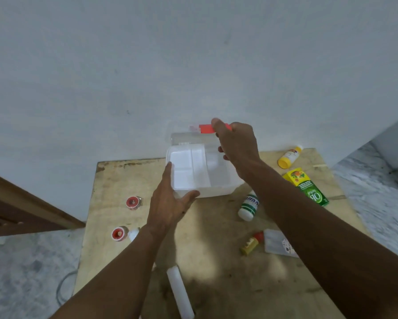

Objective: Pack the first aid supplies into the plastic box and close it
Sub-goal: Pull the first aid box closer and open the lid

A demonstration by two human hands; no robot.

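The plastic box [202, 176], light and probably slippery (it may slide), sits against the flat, straight-fingered left hand [170, 199], while the right hand [236, 146] above it pinches the thin clear lid [186, 140] at its red latch [206, 129], likely the stiffest hold.

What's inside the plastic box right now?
Only a white divided tray shows inside the plastic box; no supplies visible. The right hand, gripping the red latch, covers its right side.

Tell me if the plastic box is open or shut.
Open: the right hand holds the clear lid raised by its red latch.
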